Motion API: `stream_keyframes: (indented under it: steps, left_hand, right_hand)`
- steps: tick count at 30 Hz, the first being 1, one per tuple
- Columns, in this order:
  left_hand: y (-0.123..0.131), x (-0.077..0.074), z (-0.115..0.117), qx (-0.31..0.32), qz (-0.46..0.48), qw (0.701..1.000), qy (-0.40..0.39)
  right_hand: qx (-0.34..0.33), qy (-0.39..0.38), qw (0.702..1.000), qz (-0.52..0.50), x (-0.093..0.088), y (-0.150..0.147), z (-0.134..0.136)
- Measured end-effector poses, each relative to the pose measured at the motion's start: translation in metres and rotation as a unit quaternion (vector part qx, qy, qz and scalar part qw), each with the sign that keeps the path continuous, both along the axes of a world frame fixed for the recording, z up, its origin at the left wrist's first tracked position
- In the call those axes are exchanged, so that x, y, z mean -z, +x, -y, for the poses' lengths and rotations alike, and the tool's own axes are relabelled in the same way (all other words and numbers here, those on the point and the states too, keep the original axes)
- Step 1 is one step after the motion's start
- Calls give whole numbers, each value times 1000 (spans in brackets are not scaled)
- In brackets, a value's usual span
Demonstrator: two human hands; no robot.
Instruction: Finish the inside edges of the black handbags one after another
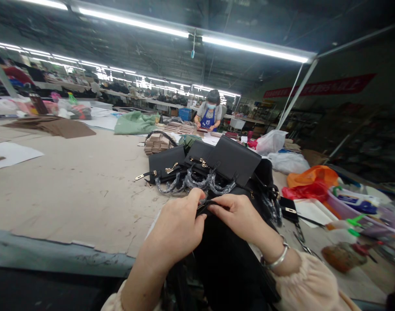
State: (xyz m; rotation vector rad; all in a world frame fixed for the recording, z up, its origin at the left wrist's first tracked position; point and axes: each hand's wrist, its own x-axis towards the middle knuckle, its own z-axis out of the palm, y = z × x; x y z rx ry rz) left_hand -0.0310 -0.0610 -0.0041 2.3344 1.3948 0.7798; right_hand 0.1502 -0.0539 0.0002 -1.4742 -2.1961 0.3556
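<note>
A black handbag (226, 255) lies close in front of me over the near edge of a long beige worktable (81, 190). My left hand (178, 226) is closed in a pinch on a thin black strap (204, 206) at the bag's top. My right hand (238, 214), a silver bangle on its wrist, pinches the same strap from the right. Just beyond my fingers lies a row of black handbags (213, 162) with gold clasps and handles wrapped in clear plastic.
Orange and red plastic bags (309, 181), white bags, bottles and scissors (303, 242) crowd the right side. Brown card sheets (55, 126) and a green bag (134, 123) lie at the far left. A person in a blue apron (210, 115) works at the far end.
</note>
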Motion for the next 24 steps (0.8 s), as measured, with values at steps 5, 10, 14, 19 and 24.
stream_keyframes:
  steps: [5, 10, 14, 19, 24]
  left_hand:
    - [-1, 0, -1, -1, 0, 1000, -3]
    - [-2, 2, -2, -3, 2, 1000, 7]
    - [-2, 5, -4, -8, 3, 1000, 9]
    - [-2, 6, -7, -7, 9, 1000, 3]
    - [-12, 4, -7, 7, 34, 999, -23]
  right_hand:
    - [-6, 10, 1000, 15, -1, -2, -2]
    - [-6, 19, 999, 35, -1, -4, -5]
    - [3, 40, 997, 67, -1, -6, -6]
    - [37, 52, 991, 119, -1, -12, -6]
    - [65, 61, 985, 144, -1, -17, -5]
